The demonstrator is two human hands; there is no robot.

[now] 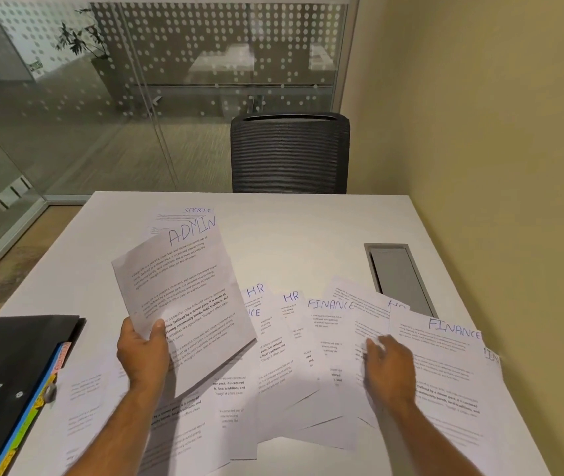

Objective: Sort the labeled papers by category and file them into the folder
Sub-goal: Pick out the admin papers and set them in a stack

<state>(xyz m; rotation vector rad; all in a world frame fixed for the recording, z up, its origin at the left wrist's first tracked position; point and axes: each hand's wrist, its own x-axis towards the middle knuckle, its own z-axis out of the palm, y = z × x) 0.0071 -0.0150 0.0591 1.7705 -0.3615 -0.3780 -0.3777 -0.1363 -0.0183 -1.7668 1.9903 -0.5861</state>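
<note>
Sorting step in hand: papers being picked by label, none filed yet.
Folder point(15, 365) lying closed at left; ADMIN sheet point(184, 304) being pinched by left hand point(143, 352); spread papers point(308, 355) being fingered, loosely, by right hand point(388, 362). Next prob.: another ADMIN sheet to be found.

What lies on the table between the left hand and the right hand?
In the head view, overlapping papers lie fanned on the table between the left hand and the right hand: two HR sheets and a FINANCE sheet.
</note>
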